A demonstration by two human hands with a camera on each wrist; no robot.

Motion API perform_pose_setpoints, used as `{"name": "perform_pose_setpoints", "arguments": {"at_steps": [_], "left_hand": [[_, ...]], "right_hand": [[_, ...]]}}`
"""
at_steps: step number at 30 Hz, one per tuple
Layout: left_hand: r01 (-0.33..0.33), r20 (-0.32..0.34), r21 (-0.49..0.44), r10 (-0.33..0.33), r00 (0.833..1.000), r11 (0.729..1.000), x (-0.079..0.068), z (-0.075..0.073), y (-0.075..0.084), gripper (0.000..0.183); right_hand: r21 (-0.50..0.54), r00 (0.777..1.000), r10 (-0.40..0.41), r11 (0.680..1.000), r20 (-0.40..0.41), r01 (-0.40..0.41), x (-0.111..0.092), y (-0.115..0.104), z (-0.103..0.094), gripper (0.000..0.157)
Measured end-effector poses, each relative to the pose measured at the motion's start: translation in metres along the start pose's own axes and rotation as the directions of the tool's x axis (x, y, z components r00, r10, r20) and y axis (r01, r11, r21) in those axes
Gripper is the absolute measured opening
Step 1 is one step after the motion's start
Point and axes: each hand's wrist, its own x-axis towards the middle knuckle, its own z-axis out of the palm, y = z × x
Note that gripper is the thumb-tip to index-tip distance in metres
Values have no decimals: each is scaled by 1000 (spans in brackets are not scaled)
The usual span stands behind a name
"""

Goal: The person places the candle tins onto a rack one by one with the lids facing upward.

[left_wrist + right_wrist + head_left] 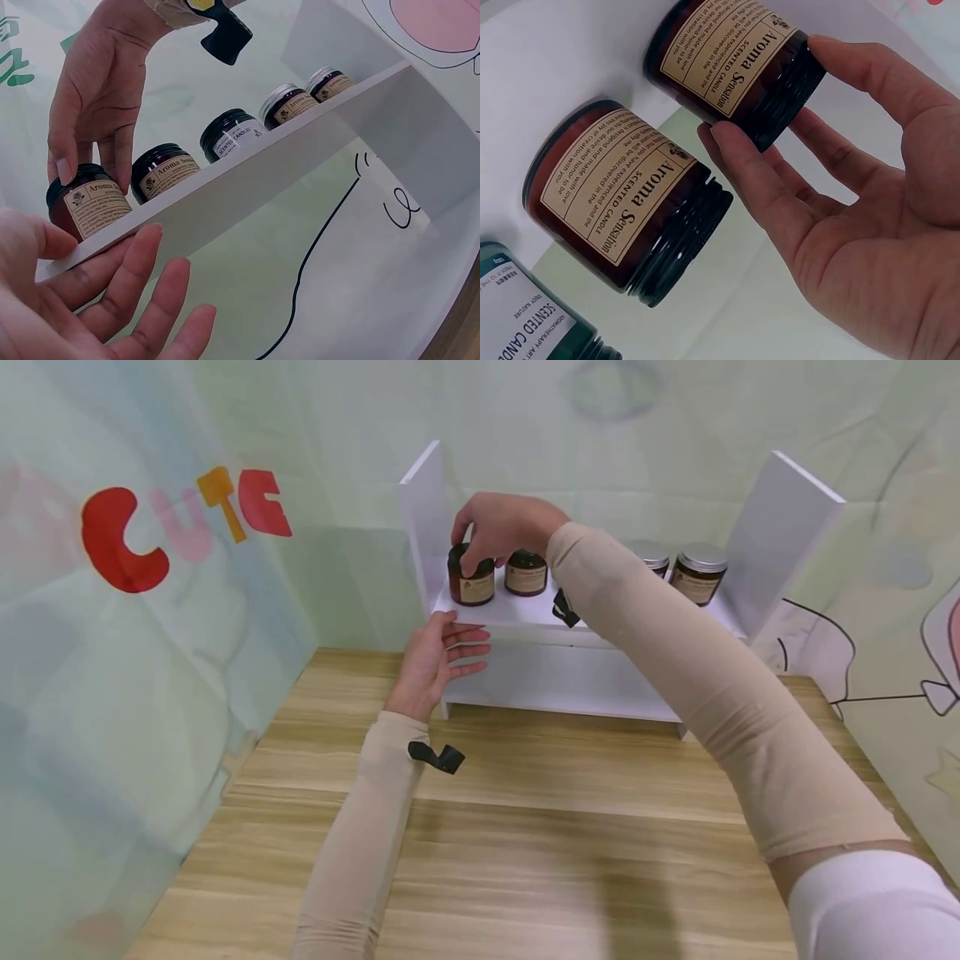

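Note:
My right hand (510, 522) pinches the black lid of an amber scented candle jar (476, 591) from above, thumb on one side and fingers on the other. That jar stands at the left end of a white shelf (570, 672). In the right wrist view, its tan "Aroma Sensation" label (727, 56) faces out. My left hand (433, 660) touches the shelf's front left corner; its thumb lies at the board's edge and the other fingers extend, spread, below it. A matching candle jar (165, 172) stands just right of the held one.
Farther right stand a dark green candle jar (229, 135) with a white label and two silver-lidded jars, one of them (699, 575) near the right side panel (783, 539). The shelf stands on a wooden table (525, 860) against patterned curtains (360, 585).

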Motion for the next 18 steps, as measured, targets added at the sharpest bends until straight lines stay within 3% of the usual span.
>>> {"name": "perform_pose_setpoints", "arguments": {"at_steps": [18], "left_hand": [[-6,3,6,6,1000,1000,-1,5,-2,41]], "right_hand": [[-75,996,49,996,-72,-55,8,4,-1,57]]}}
